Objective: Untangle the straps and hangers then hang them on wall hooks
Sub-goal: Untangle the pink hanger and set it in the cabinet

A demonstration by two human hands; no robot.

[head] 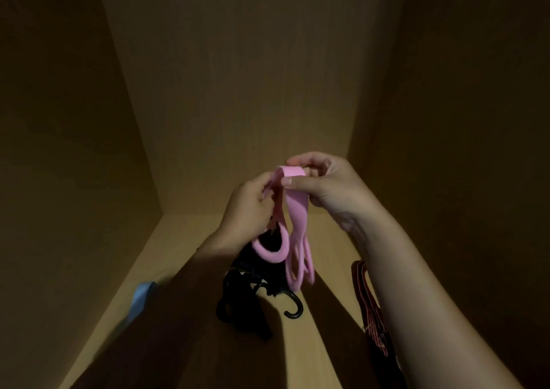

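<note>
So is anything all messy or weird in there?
Yes. The black straps lie in a tangled heap on the wooden shelf, a black hook poking out. The left hand and right hand hold the pink strap, twisted into loops.

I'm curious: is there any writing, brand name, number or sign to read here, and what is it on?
None: no word, number or sign shows in this view.
The pink strap, gripped by the left hand and the right hand, is plain.
The black hook, the red striped strap and the wooden back wall show no writing, though the light is dim.
</note>
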